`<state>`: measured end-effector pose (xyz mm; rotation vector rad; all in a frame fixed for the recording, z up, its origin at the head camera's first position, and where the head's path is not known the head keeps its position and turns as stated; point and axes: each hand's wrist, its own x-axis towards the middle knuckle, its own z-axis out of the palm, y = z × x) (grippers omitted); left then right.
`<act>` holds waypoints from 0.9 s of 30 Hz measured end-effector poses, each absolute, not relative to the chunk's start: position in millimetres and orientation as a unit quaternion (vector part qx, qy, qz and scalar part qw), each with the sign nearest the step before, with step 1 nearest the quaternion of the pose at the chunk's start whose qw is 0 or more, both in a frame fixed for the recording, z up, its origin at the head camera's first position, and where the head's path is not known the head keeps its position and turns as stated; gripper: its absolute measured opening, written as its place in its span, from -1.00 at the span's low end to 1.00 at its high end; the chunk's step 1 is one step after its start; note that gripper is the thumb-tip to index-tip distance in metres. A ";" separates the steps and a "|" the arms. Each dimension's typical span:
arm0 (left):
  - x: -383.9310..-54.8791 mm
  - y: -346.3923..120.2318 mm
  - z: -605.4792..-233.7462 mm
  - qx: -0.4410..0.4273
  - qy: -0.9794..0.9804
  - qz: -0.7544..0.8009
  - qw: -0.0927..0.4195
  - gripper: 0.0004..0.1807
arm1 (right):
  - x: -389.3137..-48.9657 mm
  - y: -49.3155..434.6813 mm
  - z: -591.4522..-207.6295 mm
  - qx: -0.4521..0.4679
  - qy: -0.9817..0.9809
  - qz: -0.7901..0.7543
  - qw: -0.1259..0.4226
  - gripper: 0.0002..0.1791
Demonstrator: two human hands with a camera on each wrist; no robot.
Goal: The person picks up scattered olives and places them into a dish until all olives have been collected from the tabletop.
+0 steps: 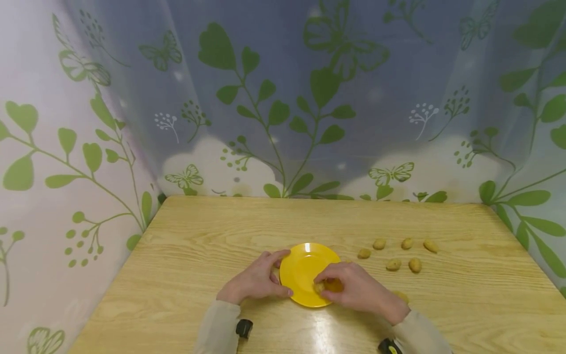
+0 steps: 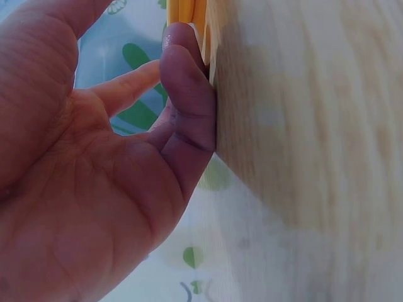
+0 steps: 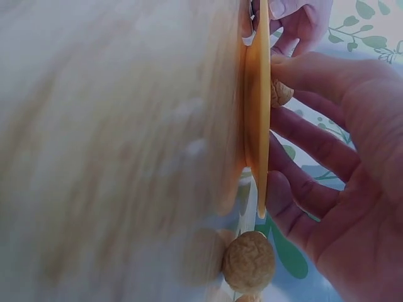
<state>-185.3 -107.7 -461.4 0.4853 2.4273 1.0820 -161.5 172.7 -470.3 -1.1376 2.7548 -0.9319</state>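
A round yellow plate [image 1: 304,265] lies on the wooden table. My left hand [image 1: 256,279] holds its left rim, with thumb and fingers spread around the edge; in the left wrist view the lower fingers rest against the tabletop. Over the plate's lower right part, my right hand [image 1: 358,287] pinches a walnut [image 3: 281,93] between thumb and fingertips, low at the plate's surface. Whether that walnut touches the plate I cannot tell. My right hand's other fingers reach the plate's rim and hide part of it.
Several loose walnuts [image 1: 393,264] lie on the table [image 1: 212,226] to the right of the plate. Another walnut [image 1: 400,296] is partly covered by my right wrist. A patterned curtain [image 1: 283,98] hangs behind the table's far edge.
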 end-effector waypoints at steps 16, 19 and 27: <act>-185.5 -107.6 -460.5 0.181 0.877 0.387 0.219 0.05 | -159.2 172.9 -466.9 -0.346 0.889 -0.300 0.025 -0.73; -185.3 -107.5 -460.2 0.180 0.878 0.386 0.219 0.05 | -159.2 173.4 -466.9 -0.343 0.886 -0.311 0.032 -0.73; -184.8 -107.7 -459.7 0.178 0.878 0.386 0.220 0.05 | -160.6 176.6 -467.8 -0.342 0.878 -0.334 0.016 -0.73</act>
